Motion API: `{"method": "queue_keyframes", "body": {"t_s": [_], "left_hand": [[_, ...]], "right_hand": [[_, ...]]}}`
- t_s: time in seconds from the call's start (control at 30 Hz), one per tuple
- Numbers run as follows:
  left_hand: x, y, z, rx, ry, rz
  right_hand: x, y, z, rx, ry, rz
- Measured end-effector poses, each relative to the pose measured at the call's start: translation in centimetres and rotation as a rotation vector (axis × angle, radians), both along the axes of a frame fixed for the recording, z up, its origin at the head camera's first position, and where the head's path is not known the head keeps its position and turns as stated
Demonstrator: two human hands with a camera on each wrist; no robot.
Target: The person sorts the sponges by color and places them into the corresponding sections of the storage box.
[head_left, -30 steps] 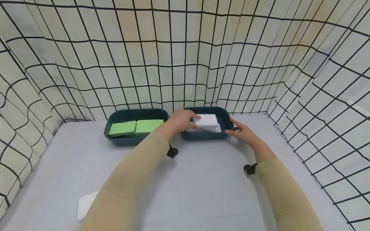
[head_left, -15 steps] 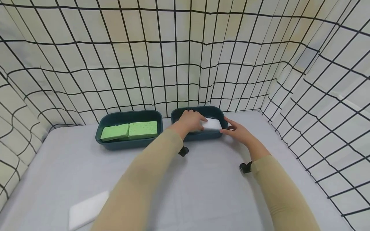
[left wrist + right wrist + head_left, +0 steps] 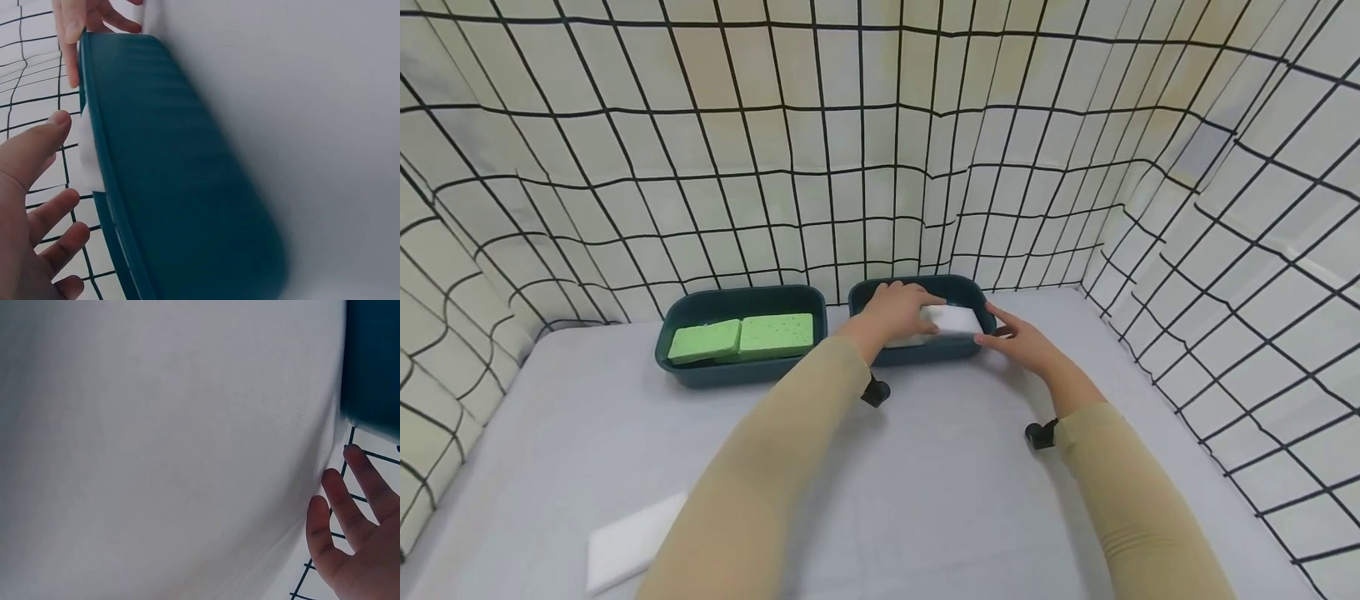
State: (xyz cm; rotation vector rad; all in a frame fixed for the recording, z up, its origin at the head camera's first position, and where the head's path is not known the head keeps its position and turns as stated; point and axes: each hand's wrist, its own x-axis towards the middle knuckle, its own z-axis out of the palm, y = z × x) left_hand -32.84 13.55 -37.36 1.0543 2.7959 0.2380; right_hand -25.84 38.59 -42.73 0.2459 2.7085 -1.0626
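A white sponge-like block (image 3: 951, 321) lies at the right end of the right dark teal tray (image 3: 917, 357). More white shows to its left, partly under my left hand (image 3: 898, 312), which reaches over the tray. In the left wrist view, the thumb and fingers of that hand (image 3: 22, 200) are spread apart beside the white block (image 3: 90, 153). My right hand (image 3: 1026, 343) stands at the tray's right end, thumb by the front wall and a straight finger along the far side. In the right wrist view, its other fingers (image 3: 350, 506) stay loose outside the tray.
A second teal tray (image 3: 730, 375) with two green sponges (image 3: 775, 333) on top stands to the left. Near the front left lies another white block (image 3: 628, 542), partly behind my left sleeve. Black netting (image 3: 865, 175) over white cloth rises behind and on both sides.
My left hand has lowered the white block into the right end of the tray, and its fingers are now spread. My right hand stays at the tray's end. The head view has shifted slightly.
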Motion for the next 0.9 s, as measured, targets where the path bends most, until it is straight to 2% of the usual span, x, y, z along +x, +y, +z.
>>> {"method": "queue_keyframes", "body": {"t_s": [0.3,0.43,0.63,0.9], "left_hand": [[0.9,-2.7,0.7,0.049,0.024,-0.019],[1.6,-4.5,1.2,0.072,0.024,-0.001],[2.5,-7.8,1.6,0.104,0.008,0.037],[4.0,-13.5,2.0,0.138,0.018,0.075]], "right_hand": [[0.2,0.0,0.0,0.025,-0.006,0.015],[0.3,0.2,0.1,0.027,-0.003,0.012],[0.6,0.2,0.3,0.026,-0.004,0.022],[0.4,-0.2,0.1,0.032,-0.019,0.036]]}}
